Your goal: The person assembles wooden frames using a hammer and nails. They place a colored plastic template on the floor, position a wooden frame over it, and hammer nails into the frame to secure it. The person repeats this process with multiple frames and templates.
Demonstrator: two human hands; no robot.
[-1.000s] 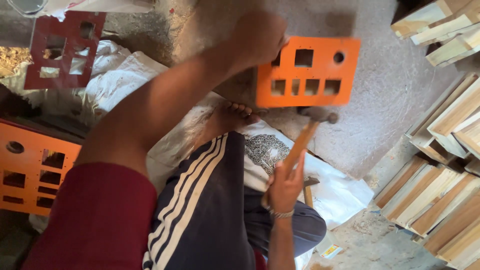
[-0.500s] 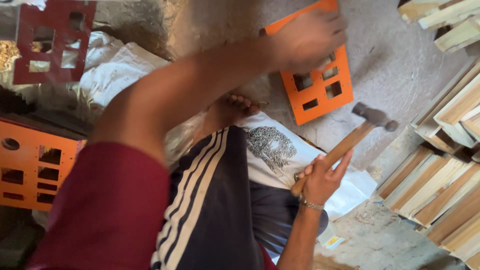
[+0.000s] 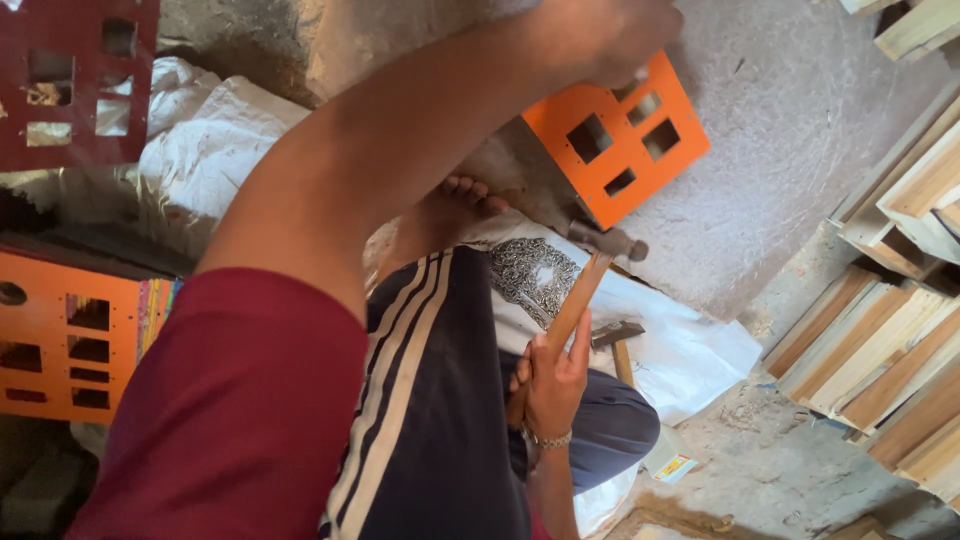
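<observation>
My left hand [image 3: 618, 38] reaches forward and grips the top edge of an orange panel [image 3: 618, 140] with square cut-outs, which stands tilted on the grey floor. In my right hand [image 3: 552, 382], a hammer [image 3: 585, 285] is held by its wooden handle. Its metal head [image 3: 608, 241] is just below the panel's lower corner, close to my bare foot [image 3: 462, 195]. A second hammer [image 3: 617, 338] lies on the white sack [image 3: 690, 350] beside my right hand.
Stacks of wooden frames [image 3: 880, 340] fill the right side. Another orange cut-out panel [image 3: 60, 340] stands at the left and a dark red one [image 3: 75, 80] at the top left. White sacking [image 3: 215, 130] covers the floor to the left.
The orange panel has turned from level to tilted under my left hand. The hammer swung out to the right, then came back to the panel's lower corner.
</observation>
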